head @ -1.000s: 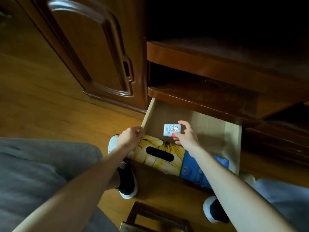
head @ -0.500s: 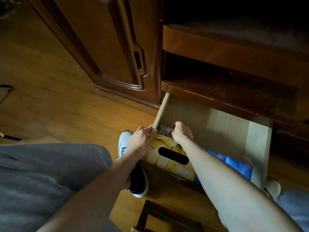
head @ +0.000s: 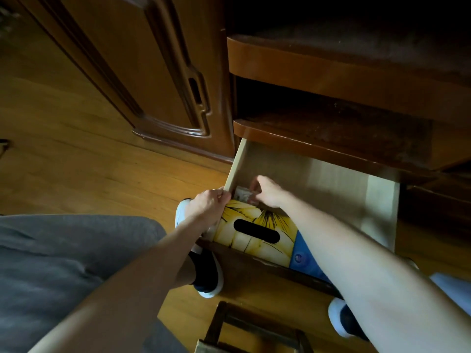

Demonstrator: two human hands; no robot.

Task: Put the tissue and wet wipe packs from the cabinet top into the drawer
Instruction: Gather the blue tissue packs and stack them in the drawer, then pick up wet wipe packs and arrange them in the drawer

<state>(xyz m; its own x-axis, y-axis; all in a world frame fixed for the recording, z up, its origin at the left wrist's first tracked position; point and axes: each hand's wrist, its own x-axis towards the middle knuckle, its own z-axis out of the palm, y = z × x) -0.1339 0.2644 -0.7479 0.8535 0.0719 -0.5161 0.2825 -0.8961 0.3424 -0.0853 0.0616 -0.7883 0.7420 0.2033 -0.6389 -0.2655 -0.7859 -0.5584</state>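
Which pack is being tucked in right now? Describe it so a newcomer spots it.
Find the open wooden drawer under the dark shelves. At its left wall, just behind the yellow tissue box, the right hand presses a small pale pack. It is far smaller than the yellow box and the blue pack.

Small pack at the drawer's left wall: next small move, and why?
Probably let go and draw the right hand back. The small pack already sits low beside the drawer wall, behind the yellow tissue box; the left hand grips the wall.
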